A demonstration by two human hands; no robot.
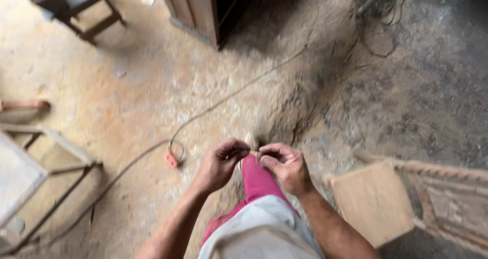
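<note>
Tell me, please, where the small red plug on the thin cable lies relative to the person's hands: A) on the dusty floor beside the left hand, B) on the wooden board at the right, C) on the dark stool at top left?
A: the small red plug lies on the dusty floor just beside the left hand, its thin cable trailing away across the floor.

the small pale thing pinched between the hands is too blurred and covered by fingers to identify. the wooden chair and the stool run off the frame.
</note>
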